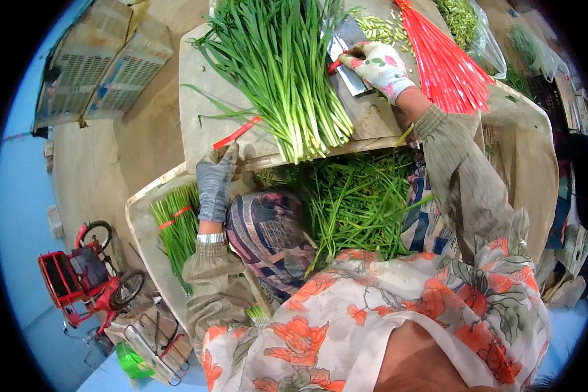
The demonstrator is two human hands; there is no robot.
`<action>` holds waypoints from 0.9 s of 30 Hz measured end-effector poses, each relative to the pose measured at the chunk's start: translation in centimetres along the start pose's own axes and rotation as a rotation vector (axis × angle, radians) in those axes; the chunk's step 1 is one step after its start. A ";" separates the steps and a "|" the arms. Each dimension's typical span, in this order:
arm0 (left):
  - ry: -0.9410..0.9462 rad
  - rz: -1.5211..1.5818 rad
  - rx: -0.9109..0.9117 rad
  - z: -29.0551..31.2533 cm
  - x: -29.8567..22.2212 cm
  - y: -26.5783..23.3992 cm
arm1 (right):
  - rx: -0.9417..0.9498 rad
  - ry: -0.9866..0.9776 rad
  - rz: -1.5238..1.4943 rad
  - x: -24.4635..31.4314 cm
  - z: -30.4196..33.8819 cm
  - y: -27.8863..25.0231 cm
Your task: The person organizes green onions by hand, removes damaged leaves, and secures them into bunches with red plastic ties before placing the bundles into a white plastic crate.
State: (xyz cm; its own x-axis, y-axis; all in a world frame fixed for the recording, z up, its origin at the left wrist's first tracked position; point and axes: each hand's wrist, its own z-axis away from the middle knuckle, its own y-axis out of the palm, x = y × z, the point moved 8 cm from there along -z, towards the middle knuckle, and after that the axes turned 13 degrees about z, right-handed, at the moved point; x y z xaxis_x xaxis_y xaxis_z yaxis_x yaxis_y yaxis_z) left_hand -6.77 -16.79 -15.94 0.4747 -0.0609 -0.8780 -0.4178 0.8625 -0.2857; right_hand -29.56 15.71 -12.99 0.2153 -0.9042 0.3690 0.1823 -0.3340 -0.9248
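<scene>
A thick bunch of Chinese chives [287, 78] lies on the pale board [199, 98], its whitish cut ends toward me. My left hand [217, 186], in a grey glove, pinches one end of a red tie strip [238, 132] at the board's near edge. The strip runs to the bunch's left side, and a red end shows again on the right, so it seems to pass beneath. That end is held between the fingers of my right hand [380, 68], in a flowered white glove. Under this hand lies a flat, rectangular metal-looking plate [354, 81].
Red strips [447, 72] fan out at the right, near chopped pale stem pieces [382, 29]. Loose green leaves [359, 202] cover my lap area. A tied chive bunch [179, 228] stands at left. Crates [104, 72] and a red tricycle [88, 274] are farther left.
</scene>
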 end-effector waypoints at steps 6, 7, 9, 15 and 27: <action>0.032 0.237 -0.110 -2.3 0.0 0.1 | -0.054 0.020 0.069 0.8 -0.4 0.1; 0.056 0.202 -0.136 -2.4 -0.2 0.1 | -0.058 0.025 0.089 1.1 -0.3 -0.1; 0.051 0.257 -0.114 -2.5 -0.4 0.8 | -0.085 0.030 0.115 0.0 -0.5 -0.2; 0.126 0.396 -0.078 -0.2 -2.1 0.5 | -0.057 0.067 0.038 0.1 1.3 -0.8; 0.182 0.206 0.032 -0.4 -6.5 3.1 | -0.032 0.111 0.087 -0.6 2.4 -1.4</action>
State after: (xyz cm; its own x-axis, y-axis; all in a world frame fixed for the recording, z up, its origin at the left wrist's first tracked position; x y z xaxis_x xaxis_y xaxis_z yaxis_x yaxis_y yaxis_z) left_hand -11.45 -13.96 -11.23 0.2339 0.0304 -0.9718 -0.4646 0.8815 -0.0843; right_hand -27.61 17.34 -11.68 0.1213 -0.9534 0.2762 0.1369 -0.2595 -0.9560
